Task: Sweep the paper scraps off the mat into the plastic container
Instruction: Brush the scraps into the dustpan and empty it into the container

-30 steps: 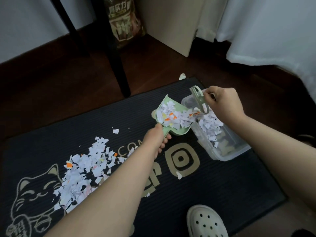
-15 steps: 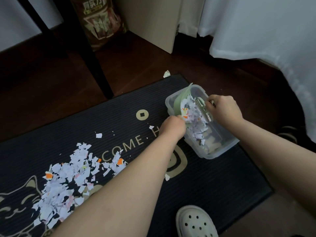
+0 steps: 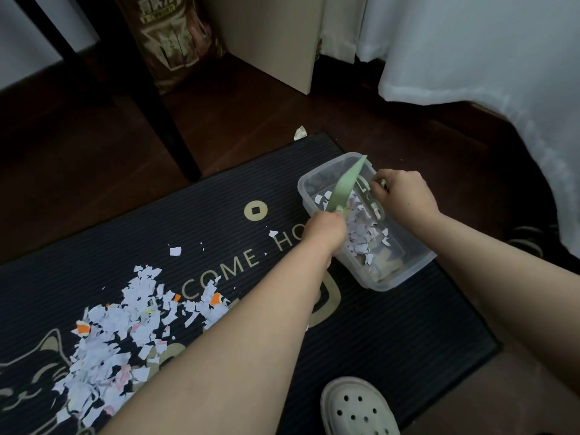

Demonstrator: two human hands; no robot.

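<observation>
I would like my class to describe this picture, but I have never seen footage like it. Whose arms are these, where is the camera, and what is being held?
There is no machine here. A person wears a camera on the head, looking down at their own arms. The left hand grips a green dustpan, tipped into the plastic container standing on the dark mat. The right hand holds a small brush beside the pan. Some paper scraps lie in the container, and a bigger pile lies on the mat. A pale shoe shows at the bottom.
</observation>
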